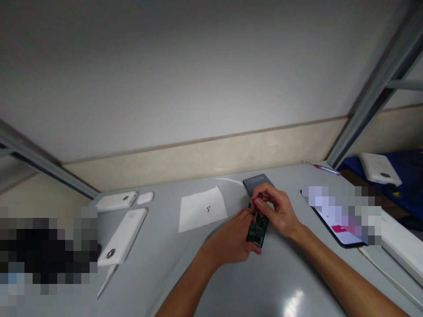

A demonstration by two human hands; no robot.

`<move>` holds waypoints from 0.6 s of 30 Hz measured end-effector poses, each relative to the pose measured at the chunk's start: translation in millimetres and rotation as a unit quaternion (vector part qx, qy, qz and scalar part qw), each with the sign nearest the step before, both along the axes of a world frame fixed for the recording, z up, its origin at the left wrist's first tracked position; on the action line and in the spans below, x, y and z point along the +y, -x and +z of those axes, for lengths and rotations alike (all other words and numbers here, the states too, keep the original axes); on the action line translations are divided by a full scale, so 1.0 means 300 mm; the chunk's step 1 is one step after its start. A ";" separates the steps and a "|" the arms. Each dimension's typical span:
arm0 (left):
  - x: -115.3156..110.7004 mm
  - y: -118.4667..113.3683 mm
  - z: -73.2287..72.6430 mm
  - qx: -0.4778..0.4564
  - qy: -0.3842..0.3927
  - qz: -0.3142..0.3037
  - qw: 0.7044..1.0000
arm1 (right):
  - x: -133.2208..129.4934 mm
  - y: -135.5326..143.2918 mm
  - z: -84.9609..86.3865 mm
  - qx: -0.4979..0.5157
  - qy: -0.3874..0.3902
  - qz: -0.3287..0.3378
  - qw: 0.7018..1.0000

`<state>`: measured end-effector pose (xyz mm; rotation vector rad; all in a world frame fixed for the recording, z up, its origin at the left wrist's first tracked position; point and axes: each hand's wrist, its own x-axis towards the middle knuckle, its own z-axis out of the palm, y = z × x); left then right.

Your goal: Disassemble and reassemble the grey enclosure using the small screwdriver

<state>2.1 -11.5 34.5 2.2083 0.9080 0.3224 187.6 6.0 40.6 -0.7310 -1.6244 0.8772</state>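
My left hand (233,240) is closed around the edge of a green circuit board (257,231), which it holds tilted above the grey table. Over the board's upper end, the fingers of my right hand (276,209) pinch a small screwdriver (261,195). Its dark rounded top shows between thumb and fingers, while most of the tool is hidden, and I cannot tell whether its tip touches the board. Just behind my hands lies a dark grey flat case (257,181), partly covered by them. Several tiny dark screws (208,208) rest on a white sheet of paper (191,215) to the left.
Two white power banks (127,233) and a small white case (145,198) lie at the left. On the right are a phone (346,235) with a lit screen, a cable (386,270) and a long white object (403,246). Another screwdriver (325,169) lies near the back wall.
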 end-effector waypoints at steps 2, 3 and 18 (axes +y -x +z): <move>-0.003 -0.001 0.000 0.004 -0.002 0.001 1.000 | -0.001 0.002 0.002 -0.007 -0.005 -0.002 1.000; -0.004 -0.002 0.000 0.004 -0.006 -0.001 1.000 | -0.001 0.003 0.003 -0.010 -0.007 -0.002 1.000; -0.005 -0.001 0.004 -0.009 -0.015 0.003 1.000 | -0.002 0.004 -0.005 -0.081 -0.018 -0.024 0.996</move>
